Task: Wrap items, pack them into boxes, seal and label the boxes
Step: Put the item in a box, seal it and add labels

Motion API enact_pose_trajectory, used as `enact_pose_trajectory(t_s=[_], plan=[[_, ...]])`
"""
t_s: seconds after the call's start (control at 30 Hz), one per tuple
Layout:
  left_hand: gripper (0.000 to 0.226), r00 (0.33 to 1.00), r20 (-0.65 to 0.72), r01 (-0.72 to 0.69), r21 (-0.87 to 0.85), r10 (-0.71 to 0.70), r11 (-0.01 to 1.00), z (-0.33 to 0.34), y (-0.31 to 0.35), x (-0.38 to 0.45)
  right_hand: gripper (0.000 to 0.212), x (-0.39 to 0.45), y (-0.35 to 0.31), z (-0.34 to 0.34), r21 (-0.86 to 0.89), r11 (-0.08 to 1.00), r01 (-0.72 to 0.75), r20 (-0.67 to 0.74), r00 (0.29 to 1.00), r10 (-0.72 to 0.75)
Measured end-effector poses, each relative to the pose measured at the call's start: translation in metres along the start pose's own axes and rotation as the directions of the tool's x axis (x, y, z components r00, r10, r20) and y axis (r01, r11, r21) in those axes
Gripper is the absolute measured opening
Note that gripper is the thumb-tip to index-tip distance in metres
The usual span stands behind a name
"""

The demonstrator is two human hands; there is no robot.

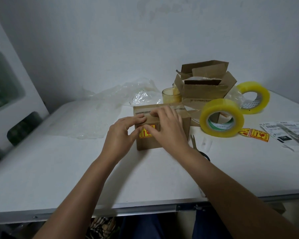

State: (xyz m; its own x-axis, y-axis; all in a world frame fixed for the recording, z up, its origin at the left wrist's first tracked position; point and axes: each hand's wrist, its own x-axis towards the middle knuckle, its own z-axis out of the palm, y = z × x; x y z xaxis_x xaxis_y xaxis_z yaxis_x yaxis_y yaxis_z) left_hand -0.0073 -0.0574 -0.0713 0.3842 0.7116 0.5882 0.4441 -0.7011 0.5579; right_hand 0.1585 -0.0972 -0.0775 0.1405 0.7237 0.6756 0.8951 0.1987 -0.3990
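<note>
A small sealed cardboard box [148, 144] stands in the middle of the white table [76, 169]. A yellow and red sticker [146, 133] lies on its near side face. My left hand [123, 135] rests at the box's left edge, fingers on the top and thumb by the sticker. My right hand [166, 128] lies over the box's top and front, its thumb pressing the sticker against the cardboard. Both hands cover much of the box and part of the sticker.
Two yellow tape rolls [222, 118] [253, 97] stand at the right, behind them open cardboard boxes [205, 88] and a yellow glass candle [171, 95]. Spare stickers [255, 134], paper labels [288, 133] and scissors [195, 144] lie right. Bubble wrap [93, 121] lies left.
</note>
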Motion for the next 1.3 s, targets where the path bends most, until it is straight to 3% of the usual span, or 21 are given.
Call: enact_pose_trajectory(t_s=[0.2,0.43,0.63,0.8,0.93,1.1,1.2,1.3], plan=[[0.034,1.0,0.007,-0.018,0.016,0.018,1.0,-0.001,-0.002,0.003,0.026,0.004,0.017,-0.01,0.093,0.994,0.063,0.026,0.997,-0.066],[0.04,0.993,0.047,-0.109,0.108,0.105,0.988,0.007,-0.012,0.001,0.048,-0.007,0.018,-0.009,-0.167,0.976,0.138,0.081,0.989,-0.126],[0.055,0.982,0.123,-0.169,0.269,0.14,0.948,0.014,-0.017,-0.002,0.062,-0.008,0.017,-0.008,-0.229,0.96,0.159,0.098,0.985,-0.14],[0.062,0.966,0.173,-0.237,0.287,0.193,0.928,0.004,-0.02,0.003,0.057,-0.005,0.025,-0.018,-0.124,0.977,0.174,0.158,0.975,-0.154],[0.065,0.985,0.098,-0.171,0.371,0.144,0.913,0.013,-0.009,0.004,0.04,-0.009,0.036,-0.026,-0.118,0.99,0.074,0.067,0.996,-0.066],[0.061,0.988,0.081,-0.15,0.322,0.131,0.935,0.016,-0.008,0.004,0.048,-0.012,0.04,-0.031,-0.116,0.99,0.077,0.092,0.994,-0.066],[0.07,0.975,0.174,-0.186,0.314,0.136,0.931,0.0,-0.016,0.001,0.054,-0.013,0.044,-0.035,-0.049,0.994,0.098,0.114,0.989,-0.092],[0.073,0.976,0.113,-0.212,0.316,0.185,0.925,-0.003,0.001,-0.001,0.041,-0.011,0.046,-0.04,0.108,0.991,0.08,0.104,0.99,-0.092]])
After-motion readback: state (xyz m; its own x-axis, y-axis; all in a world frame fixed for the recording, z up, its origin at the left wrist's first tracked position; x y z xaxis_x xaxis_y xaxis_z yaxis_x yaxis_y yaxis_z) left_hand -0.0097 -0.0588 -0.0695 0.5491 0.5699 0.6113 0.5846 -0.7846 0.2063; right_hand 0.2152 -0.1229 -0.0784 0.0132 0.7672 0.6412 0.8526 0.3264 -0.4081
